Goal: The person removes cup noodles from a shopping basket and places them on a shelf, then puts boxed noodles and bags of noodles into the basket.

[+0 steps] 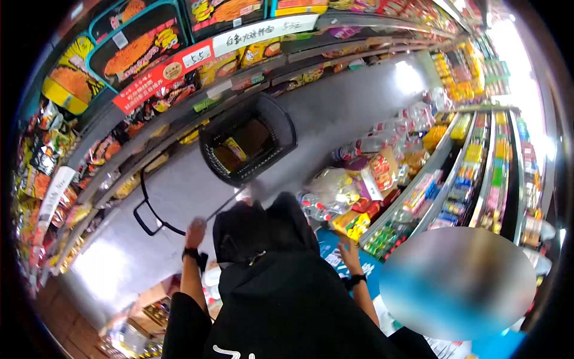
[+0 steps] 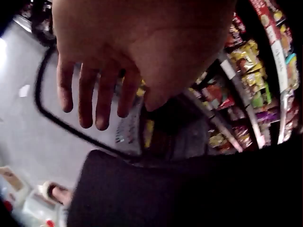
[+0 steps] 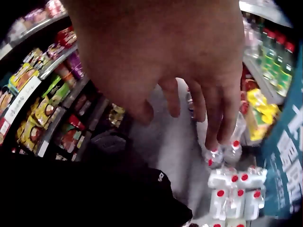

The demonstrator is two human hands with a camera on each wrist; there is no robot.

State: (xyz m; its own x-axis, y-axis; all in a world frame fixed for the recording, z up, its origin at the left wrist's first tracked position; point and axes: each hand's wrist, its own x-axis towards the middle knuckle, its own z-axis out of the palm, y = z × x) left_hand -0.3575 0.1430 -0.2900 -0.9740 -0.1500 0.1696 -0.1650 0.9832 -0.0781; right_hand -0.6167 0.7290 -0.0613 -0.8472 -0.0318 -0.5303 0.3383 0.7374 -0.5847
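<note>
left fingers (image 2: 102, 106) straight, slightly apart

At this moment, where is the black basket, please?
In the head view, the basket stands on the floor, a little above and left of the middle, next to the shelves of packets; bottles are across to its right.

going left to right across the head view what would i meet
White shelf label → black handle loop → left hand → black basket → right hand → green bottles. Overlapping things, such as the clear bottles, are left out.
</note>
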